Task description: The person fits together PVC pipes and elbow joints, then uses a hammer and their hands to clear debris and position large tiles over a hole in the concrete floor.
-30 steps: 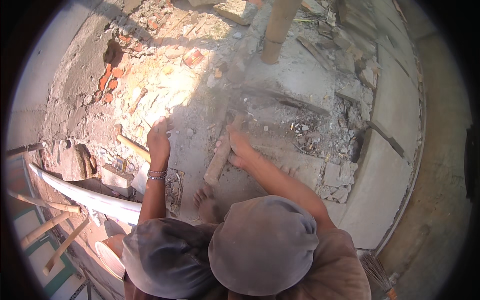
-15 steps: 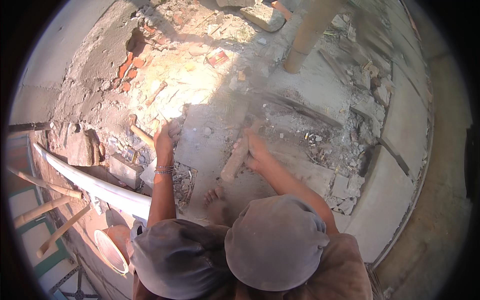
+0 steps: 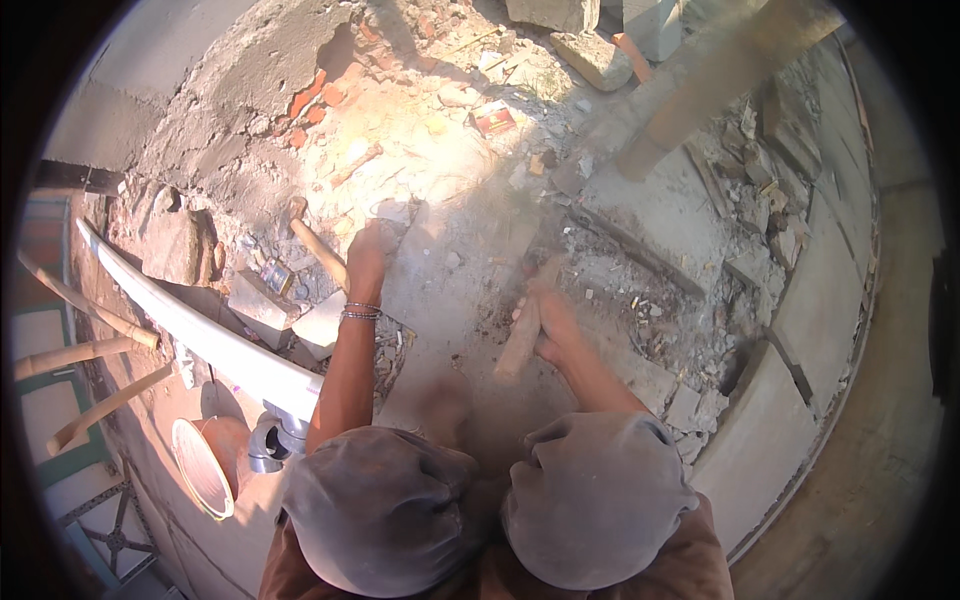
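Note:
My right hand point(image 3: 557, 325) grips a thick, dusty wooden handle point(image 3: 518, 345). Its near end points back toward me, while the far end is smeared by motion and dust over the ground. Over to the left, my left hand point(image 3: 367, 262), with beaded bracelets at the wrist, is closed low over the rubble. A grey chunk of concrete point(image 3: 392, 210) shows right at its knuckles; whether the fingers grip it is hidden. Beside that hand lies a wooden-handled hammer point(image 3: 318, 247), its handle running up to the wrist. A flat grey slab point(image 3: 425, 290) lies between my hands.
A long white curved pipe point(image 3: 205, 325) runs along the left, with an orange bucket point(image 3: 205, 465) and bamboo poles point(image 3: 95, 350) nearby. A thick post point(image 3: 700, 110) stands at the upper right. Broken concrete point(image 3: 765, 230) is heaped on the right. A bare foot point(image 3: 443, 405) is blurred below.
The whole view has shifted, with most things ahead now farther right. My right hand and the wooden handle have moved right, the far end blurred. My left hand stays closed beside the hammer.

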Tool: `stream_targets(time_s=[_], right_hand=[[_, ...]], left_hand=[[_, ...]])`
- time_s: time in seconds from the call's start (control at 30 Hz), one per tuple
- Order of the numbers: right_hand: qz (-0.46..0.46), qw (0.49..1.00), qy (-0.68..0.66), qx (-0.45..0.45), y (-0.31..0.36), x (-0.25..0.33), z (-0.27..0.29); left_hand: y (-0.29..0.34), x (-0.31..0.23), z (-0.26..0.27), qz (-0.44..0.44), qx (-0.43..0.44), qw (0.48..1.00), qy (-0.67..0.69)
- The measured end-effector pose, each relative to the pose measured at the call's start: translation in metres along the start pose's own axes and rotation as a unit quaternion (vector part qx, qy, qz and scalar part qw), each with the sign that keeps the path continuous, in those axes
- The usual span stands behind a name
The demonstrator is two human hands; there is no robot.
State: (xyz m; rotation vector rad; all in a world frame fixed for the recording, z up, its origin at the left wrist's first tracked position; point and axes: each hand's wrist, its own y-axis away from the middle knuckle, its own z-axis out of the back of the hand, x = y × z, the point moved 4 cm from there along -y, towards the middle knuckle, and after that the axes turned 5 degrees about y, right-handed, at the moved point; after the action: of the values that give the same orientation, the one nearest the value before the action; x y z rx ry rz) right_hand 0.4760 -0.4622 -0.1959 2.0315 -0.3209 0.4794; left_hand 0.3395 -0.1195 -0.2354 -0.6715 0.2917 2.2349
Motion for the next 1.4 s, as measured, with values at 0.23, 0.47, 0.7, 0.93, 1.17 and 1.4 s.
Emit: stream_targets(time_s=[0.23,0.47,0.7,0.93,1.17,1.4], right_hand=[[0.298,0.821,0.487,-0.004,0.093,0.113,-0.058],[0.403,0.469,0.786,-0.009,0.043,0.097,-0.046],[0.327,0.466,0.818,-0.079,0.045,0.104,-0.009],[0.396,0.498,0.769,-0.067,0.059,0.095,-0.059],[0.203,0.522,0.815,-0.148,0.066,0.085,0.075],[0.191,0.623,0.72,-0.241,0.122,0.052,0.177]], left_hand=[[0.016,-0.04,-0.021,0.061,-0.087,0.993,0.055],[0.023,-0.062,0.003,0.075,-0.018,0.996,0.045],[0.04,-0.065,0.006,0.108,-0.057,0.992,0.029],[0.014,-0.101,0.005,0.031,-0.089,0.995,0.03],[-0.033,-0.139,-0.051,-0.174,0.118,0.977,-0.048],[-0.105,-0.141,-0.117,-0.316,-0.004,0.948,-0.023]])
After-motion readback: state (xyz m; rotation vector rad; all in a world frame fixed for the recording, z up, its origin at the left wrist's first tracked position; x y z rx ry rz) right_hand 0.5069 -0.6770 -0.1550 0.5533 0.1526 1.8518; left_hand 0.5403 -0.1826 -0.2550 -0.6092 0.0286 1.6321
